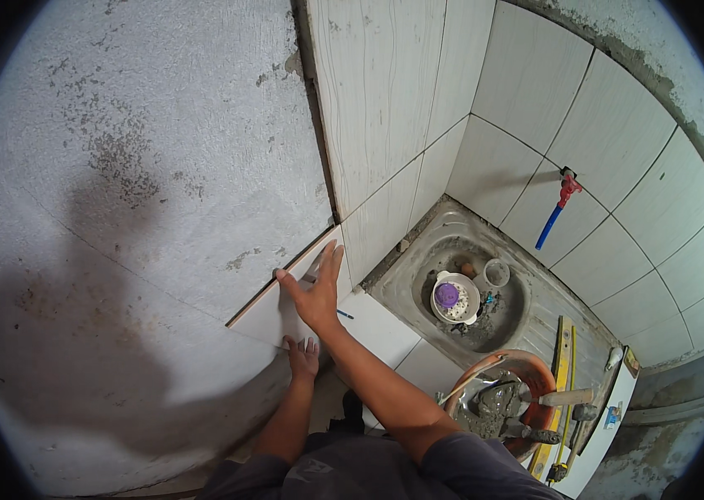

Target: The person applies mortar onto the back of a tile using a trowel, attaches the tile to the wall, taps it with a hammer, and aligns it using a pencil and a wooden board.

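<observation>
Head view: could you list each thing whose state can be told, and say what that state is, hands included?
Tile: upright along the rough wall
Right hand: open, fingers spread over the tile
Left hand: at the tile's lower edge, grip unclear
Red tap: no water visible
Blue hose: hanging down
Sink: grimy
White bowl: upright, holding a purple item
Orange bucket: uncovered, containing wet-looking grey mix
Yellow level: lying beside the bucket

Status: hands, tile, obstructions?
Right hand spread on white tile. Left hand at its lower edge. Tile beside wall tiles. Orange bucket off to the right, apart from tile.
</observation>
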`<state>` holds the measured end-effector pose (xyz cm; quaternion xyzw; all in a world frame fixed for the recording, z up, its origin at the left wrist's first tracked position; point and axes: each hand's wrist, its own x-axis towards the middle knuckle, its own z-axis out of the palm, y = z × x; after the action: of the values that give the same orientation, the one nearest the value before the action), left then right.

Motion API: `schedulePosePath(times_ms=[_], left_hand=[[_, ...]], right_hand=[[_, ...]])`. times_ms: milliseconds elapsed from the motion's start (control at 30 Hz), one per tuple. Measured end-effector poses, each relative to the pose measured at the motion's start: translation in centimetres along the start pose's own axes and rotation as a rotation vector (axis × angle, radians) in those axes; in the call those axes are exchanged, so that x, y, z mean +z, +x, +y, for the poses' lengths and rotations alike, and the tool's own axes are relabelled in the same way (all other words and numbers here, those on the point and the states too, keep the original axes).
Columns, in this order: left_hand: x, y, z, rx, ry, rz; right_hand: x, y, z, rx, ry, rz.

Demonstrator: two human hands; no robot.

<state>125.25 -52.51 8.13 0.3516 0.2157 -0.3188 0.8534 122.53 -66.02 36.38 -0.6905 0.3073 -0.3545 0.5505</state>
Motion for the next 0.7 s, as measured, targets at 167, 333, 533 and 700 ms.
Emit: schedulePosePath(times_ms=[167, 333, 533, 700], left_hand=[[-1.7, 2.1, 0.1, -0.145, -0.143, -0.058], [-1.8, 2.2, 0.5, -0.172, -0.017, -0.132], [-1.1, 1.1, 1.1, -0.219, 0.074, -0.270], [-0.6, 0.4, 1.4, -0.156, 0.172, -0.036]], right_hand=[[0.4, 0.2, 0.6, -0.004, 0.012, 0.075], [-3.9, -1.4, -1.8, -0.088, 0.003, 0.100], [-15.6, -7.8, -9.2, -0.087, 0.094, -0.281], [-37.0, -20.2, -8.8, -0.572, 0.385, 0.192]])
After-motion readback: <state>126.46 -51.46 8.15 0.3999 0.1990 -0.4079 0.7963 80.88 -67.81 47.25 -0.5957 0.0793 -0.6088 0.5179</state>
